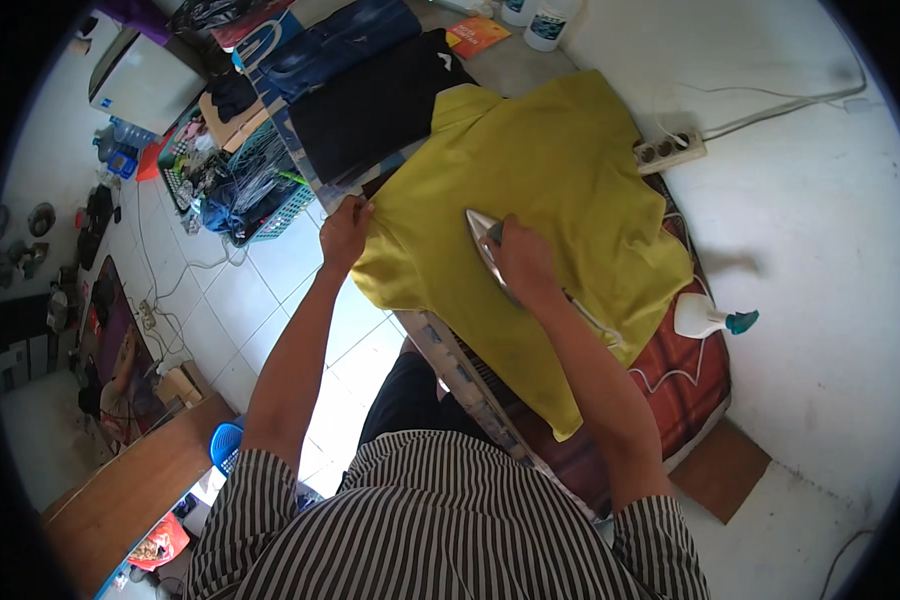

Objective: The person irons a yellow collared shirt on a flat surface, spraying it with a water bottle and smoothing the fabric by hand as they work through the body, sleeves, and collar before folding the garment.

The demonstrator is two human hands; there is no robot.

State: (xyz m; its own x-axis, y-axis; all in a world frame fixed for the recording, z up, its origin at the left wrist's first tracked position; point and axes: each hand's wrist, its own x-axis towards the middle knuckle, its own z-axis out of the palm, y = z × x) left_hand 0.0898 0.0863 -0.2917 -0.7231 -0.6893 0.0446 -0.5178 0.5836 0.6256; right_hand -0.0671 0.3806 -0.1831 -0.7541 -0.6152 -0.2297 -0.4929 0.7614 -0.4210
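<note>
A yellow-green collared shirt (525,157) lies spread over a padded table with a red checked cover (690,367). My right hand (523,262) grips a clothes iron (487,236), whose pointed metal soleplate rests on the fabric with its tip away from me. The cord trails back from the iron, partly hidden under my forearm. At the shirt's left edge, my left hand (347,234) pinches the cloth near the table's side. Part of the shirt droops over the near edge of the table.
Folded black cloth (367,105) and folded jeans (345,45) lie beyond the shirt. Against the wall are a power strip (669,152) and a spray bottle (701,316). A green basket (281,214) of clothes and hangers stands left on the tiled floor. Another person (120,397) is at far left.
</note>
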